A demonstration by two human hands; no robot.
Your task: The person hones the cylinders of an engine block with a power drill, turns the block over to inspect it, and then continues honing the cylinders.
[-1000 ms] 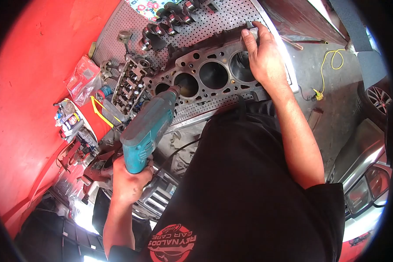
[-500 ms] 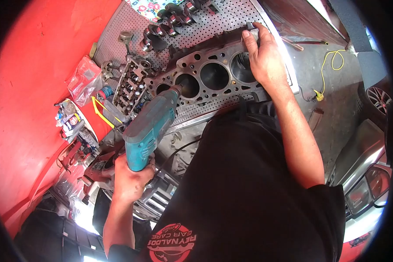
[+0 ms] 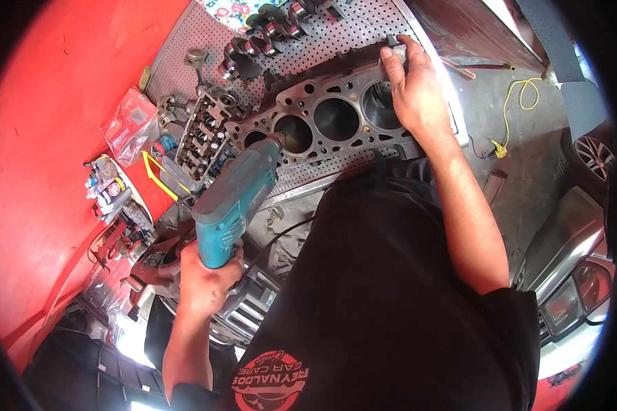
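My left hand (image 3: 204,282) grips the teal drill (image 3: 236,195); my right hand (image 3: 421,99) lies on the engine block (image 3: 314,129).
My left fingers are closed around the drill's handle, its nose at the second bore (image 3: 295,135) from the left; I cannot tell how deep the tip sits; my right hand is partly spread, thumb on the block's right end, fingers over the far corner; the block sits on a perforated bench (image 3: 175,72), a cylinder head (image 3: 204,142) just left, a crankshaft (image 3: 238,63) beyond.
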